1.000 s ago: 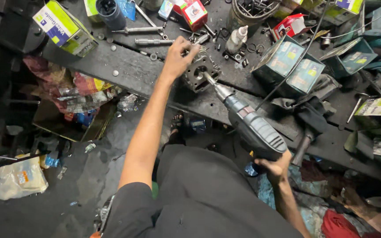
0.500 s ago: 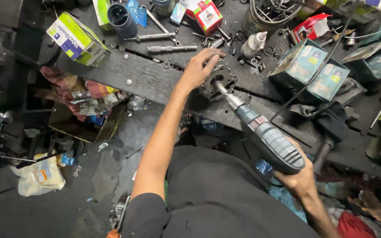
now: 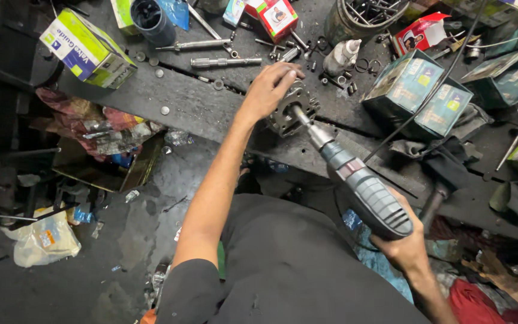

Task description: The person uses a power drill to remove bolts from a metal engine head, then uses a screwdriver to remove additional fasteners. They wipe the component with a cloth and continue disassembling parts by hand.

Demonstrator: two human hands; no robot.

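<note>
My left hand [image 3: 269, 89] rests on a grey metal housing part [image 3: 295, 109] that lies on the dark wooden workbench [image 3: 181, 102], fingers curled over its top and left side. My right hand [image 3: 404, 251] grips the handle of a grey power drill [image 3: 361, 183]. The drill slants up and left, and its bit tip meets the middle of the metal part, just right of my left hand.
Teal cardboard boxes [image 3: 427, 93] stand right of the part, a green and white box [image 3: 88, 51] at the bench's left end. Bolts, shafts [image 3: 226, 61], a small white bottle [image 3: 341, 57] and a tin of tools [image 3: 364, 18] crowd the back. A plastic bag [image 3: 43, 240] lies on the floor.
The view has shifted, so the bench sits lower and further right in frame. My left hand stays on the metal part and the drill stays pressed to it.
</note>
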